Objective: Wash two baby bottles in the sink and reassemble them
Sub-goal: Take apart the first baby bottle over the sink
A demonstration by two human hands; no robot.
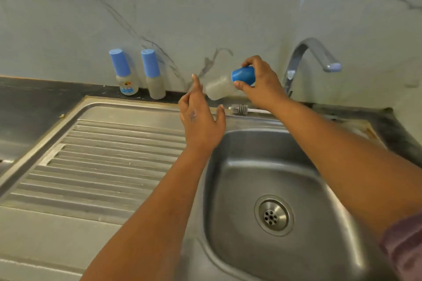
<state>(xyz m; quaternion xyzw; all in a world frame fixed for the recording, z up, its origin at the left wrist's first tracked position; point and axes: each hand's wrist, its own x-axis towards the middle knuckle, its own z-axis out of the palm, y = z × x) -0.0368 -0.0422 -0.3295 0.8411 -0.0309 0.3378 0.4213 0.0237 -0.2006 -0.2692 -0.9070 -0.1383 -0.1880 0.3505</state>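
Observation:
My right hand (pixel 262 82) grips the blue cap of a frosted baby bottle (pixel 220 88), which lies tilted in the air above the sink's back rim, its base pointing left. Just left of that base is my left hand (pixel 201 116), fingers spread, holding nothing and not touching the bottle. Two more bottles stand upright against the wall at the back left: one with a printed label (pixel 124 75) and a plain one (pixel 153 75), both wearing blue caps. A bottle brush (pixel 242 109) lies on the rim behind the basin.
The steel sink basin (pixel 230 180) with its drain (pixel 273 215) lies below my arms. A ribbed draining board (pixel 98 162) stretches to the left. The chrome tap (pixel 306 61) curves over the back right. No water runs. A marble wall backs the dark counter.

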